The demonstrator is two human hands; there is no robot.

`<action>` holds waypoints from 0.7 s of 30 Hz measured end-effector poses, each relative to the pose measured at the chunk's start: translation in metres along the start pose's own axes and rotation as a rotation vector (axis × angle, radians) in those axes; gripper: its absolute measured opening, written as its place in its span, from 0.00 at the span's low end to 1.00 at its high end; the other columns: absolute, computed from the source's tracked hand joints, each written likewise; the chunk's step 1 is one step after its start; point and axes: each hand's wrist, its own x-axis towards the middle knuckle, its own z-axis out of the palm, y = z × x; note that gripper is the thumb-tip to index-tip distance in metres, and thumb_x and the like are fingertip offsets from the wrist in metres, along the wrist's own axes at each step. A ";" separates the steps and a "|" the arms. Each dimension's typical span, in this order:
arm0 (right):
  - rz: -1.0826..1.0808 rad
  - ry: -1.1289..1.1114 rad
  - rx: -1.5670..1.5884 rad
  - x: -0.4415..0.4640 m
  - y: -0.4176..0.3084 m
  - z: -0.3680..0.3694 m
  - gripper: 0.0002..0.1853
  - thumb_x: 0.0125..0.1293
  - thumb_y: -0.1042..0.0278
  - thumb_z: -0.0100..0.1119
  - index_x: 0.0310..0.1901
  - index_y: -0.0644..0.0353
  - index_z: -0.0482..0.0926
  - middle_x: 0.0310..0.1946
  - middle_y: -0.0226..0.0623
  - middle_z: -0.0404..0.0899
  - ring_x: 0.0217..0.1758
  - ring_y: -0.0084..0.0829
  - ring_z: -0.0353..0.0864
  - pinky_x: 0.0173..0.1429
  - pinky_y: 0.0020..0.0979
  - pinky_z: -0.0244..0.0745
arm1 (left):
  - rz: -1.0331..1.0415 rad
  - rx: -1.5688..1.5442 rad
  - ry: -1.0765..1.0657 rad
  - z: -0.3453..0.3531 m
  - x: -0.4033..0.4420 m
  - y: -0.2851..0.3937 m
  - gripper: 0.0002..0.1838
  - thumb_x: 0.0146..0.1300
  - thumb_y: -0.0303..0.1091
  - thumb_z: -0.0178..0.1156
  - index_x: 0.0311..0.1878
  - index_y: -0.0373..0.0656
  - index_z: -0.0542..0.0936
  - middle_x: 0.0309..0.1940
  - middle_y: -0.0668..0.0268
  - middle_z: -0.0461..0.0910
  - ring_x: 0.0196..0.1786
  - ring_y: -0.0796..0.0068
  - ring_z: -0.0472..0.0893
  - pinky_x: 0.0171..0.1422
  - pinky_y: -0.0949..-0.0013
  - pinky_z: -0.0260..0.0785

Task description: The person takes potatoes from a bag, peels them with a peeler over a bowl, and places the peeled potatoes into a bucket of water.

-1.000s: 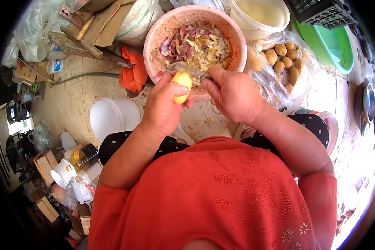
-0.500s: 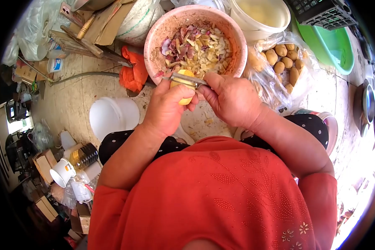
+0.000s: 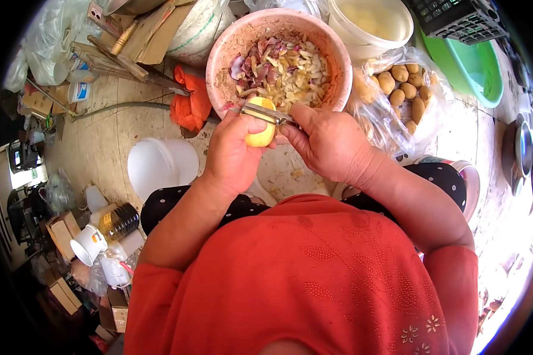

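Observation:
My left hand [image 3: 236,151] is closed around a yellow, peeled potato [image 3: 259,137], held over the near rim of a pink basin [image 3: 217,56]. A metal peeler [image 3: 267,115] lies across the upper part of the potato. Its handle end is in the closed fingers of my right hand [image 3: 334,142]. Inside the basin are many peelings [image 3: 287,74], pale yellow and some purplish red. The far side of the potato is hidden behind the peeler blade.
Right of the basin is a clear plastic bag of unpeeled potatoes [image 3: 398,89]. Behind it stands a white bucket [image 3: 370,44] with pale contents, beside a green tub [image 3: 491,89]. A white bucket [image 3: 160,168] sits by my left knee, and an orange-red bag [image 3: 189,103] lies near the basin.
The potato has turned slightly in my left hand, and more of its yellow face shows below the peeler. My left thumb has shifted on it. The right hand is nearly in the same place.

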 end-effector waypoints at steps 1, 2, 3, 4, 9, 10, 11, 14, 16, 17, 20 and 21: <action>0.001 0.000 0.000 0.001 0.001 0.000 0.14 0.69 0.55 0.52 0.36 0.59 0.72 0.27 0.49 0.80 0.32 0.54 0.81 0.37 0.50 0.76 | 0.013 0.040 -0.029 -0.001 0.000 -0.001 0.23 0.56 0.33 0.54 0.56 0.39 0.72 0.43 0.64 0.77 0.41 0.71 0.75 0.45 0.65 0.69; 0.026 -0.001 -0.034 0.002 0.003 0.000 0.15 0.69 0.55 0.52 0.37 0.60 0.73 0.28 0.50 0.81 0.33 0.54 0.81 0.38 0.50 0.76 | 0.025 0.080 -0.059 -0.002 0.000 -0.002 0.23 0.56 0.33 0.53 0.57 0.38 0.71 0.42 0.63 0.77 0.40 0.70 0.76 0.44 0.64 0.69; 0.050 -0.001 -0.068 0.004 0.006 0.000 0.15 0.69 0.55 0.52 0.37 0.60 0.74 0.29 0.50 0.81 0.33 0.54 0.81 0.39 0.50 0.76 | 0.022 0.080 -0.059 -0.001 -0.003 -0.002 0.23 0.56 0.33 0.53 0.57 0.38 0.71 0.42 0.63 0.77 0.40 0.70 0.76 0.44 0.64 0.69; 0.052 0.000 -0.069 0.011 0.018 0.001 0.15 0.69 0.55 0.52 0.37 0.60 0.74 0.29 0.50 0.81 0.33 0.54 0.81 0.39 0.50 0.76 | 0.056 0.100 -0.093 0.001 -0.006 -0.001 0.23 0.57 0.33 0.53 0.57 0.38 0.71 0.42 0.62 0.78 0.39 0.69 0.76 0.43 0.64 0.69; 0.233 0.050 -0.031 0.024 0.030 -0.017 0.15 0.70 0.57 0.53 0.39 0.63 0.75 0.28 0.54 0.79 0.36 0.55 0.80 0.41 0.47 0.75 | 0.111 0.081 -0.174 -0.006 -0.005 0.005 0.23 0.58 0.34 0.51 0.57 0.37 0.70 0.42 0.59 0.78 0.38 0.67 0.77 0.41 0.65 0.69; 0.206 0.063 0.022 0.020 0.024 -0.017 0.15 0.70 0.57 0.53 0.39 0.63 0.75 0.28 0.54 0.79 0.36 0.54 0.80 0.41 0.46 0.75 | 0.082 0.055 -0.090 -0.001 -0.006 0.008 0.23 0.58 0.33 0.52 0.57 0.37 0.70 0.42 0.60 0.78 0.39 0.67 0.78 0.41 0.65 0.70; 0.079 0.119 0.026 0.016 0.023 -0.010 0.14 0.70 0.58 0.54 0.38 0.62 0.74 0.26 0.51 0.79 0.33 0.54 0.80 0.38 0.46 0.75 | 0.050 0.035 -0.011 0.002 -0.006 0.009 0.22 0.58 0.33 0.52 0.57 0.38 0.70 0.42 0.60 0.78 0.40 0.66 0.78 0.41 0.65 0.70; 0.007 0.060 -0.014 0.006 0.005 -0.008 0.14 0.70 0.57 0.54 0.37 0.60 0.72 0.25 0.48 0.79 0.31 0.53 0.80 0.35 0.46 0.75 | 0.046 0.040 -0.015 0.002 -0.003 0.008 0.25 0.58 0.28 0.53 0.61 0.38 0.68 0.46 0.59 0.76 0.41 0.66 0.78 0.41 0.65 0.71; 0.001 0.035 -0.050 0.002 0.001 -0.005 0.14 0.70 0.55 0.54 0.37 0.58 0.71 0.24 0.47 0.78 0.30 0.52 0.81 0.33 0.47 0.75 | 0.050 0.056 -0.014 0.002 -0.003 0.006 0.25 0.58 0.29 0.54 0.61 0.38 0.68 0.46 0.59 0.76 0.41 0.67 0.78 0.40 0.66 0.71; -0.001 0.021 -0.062 0.000 0.002 -0.004 0.14 0.70 0.55 0.53 0.38 0.58 0.72 0.25 0.48 0.79 0.31 0.52 0.81 0.34 0.47 0.75 | 0.052 0.073 -0.014 0.002 -0.003 0.005 0.25 0.58 0.29 0.54 0.61 0.38 0.68 0.47 0.59 0.76 0.41 0.67 0.78 0.39 0.67 0.70; 0.123 -0.013 -0.094 0.006 0.011 -0.001 0.14 0.70 0.55 0.52 0.39 0.60 0.73 0.27 0.50 0.80 0.32 0.53 0.81 0.37 0.49 0.76 | 0.025 0.098 -0.032 0.003 -0.006 0.007 0.25 0.57 0.28 0.54 0.60 0.38 0.67 0.46 0.59 0.76 0.40 0.67 0.78 0.39 0.67 0.70; 0.246 -0.032 -0.114 0.014 0.016 -0.003 0.15 0.70 0.55 0.51 0.40 0.60 0.74 0.28 0.51 0.80 0.33 0.54 0.81 0.39 0.49 0.76 | 0.023 0.099 -0.034 0.003 -0.008 0.007 0.25 0.57 0.28 0.54 0.60 0.38 0.67 0.46 0.59 0.76 0.40 0.67 0.78 0.39 0.67 0.70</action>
